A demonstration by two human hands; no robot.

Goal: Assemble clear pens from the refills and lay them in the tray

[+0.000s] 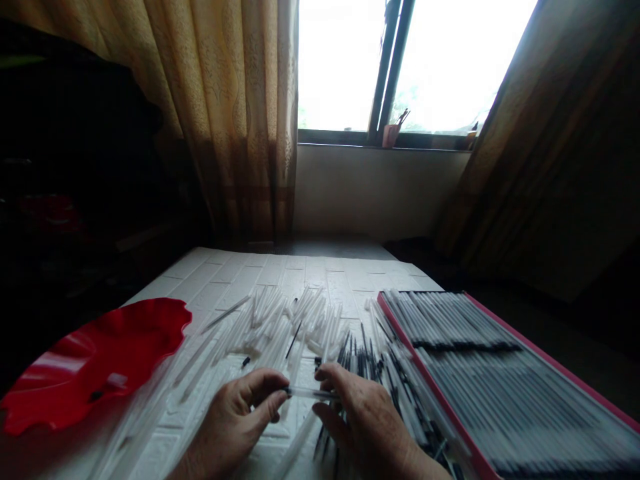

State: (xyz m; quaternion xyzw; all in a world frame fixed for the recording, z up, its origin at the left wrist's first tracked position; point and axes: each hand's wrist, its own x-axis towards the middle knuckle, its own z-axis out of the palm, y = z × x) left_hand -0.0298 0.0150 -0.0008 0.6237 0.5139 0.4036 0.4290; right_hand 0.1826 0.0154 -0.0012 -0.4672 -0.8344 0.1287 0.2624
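At the near middle of the bench (320,268), the left hand (243,408) pinches a clear tube (304,393) at its dark end, the right hand's (363,403) parted thumb and forefinger flank the other, grip unclear, an apparent fitting step calling for steady alignment.

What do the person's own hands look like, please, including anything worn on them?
The left hand and the right hand are both bare: no glove, ring, watch or sleeve can be seen. In this dim light, finer details are hard to tell.

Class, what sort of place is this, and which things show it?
Probably a room in a home: patterned curtains hang beside a window, and a white brick-patterned tabletop is strewn with clear tubes.
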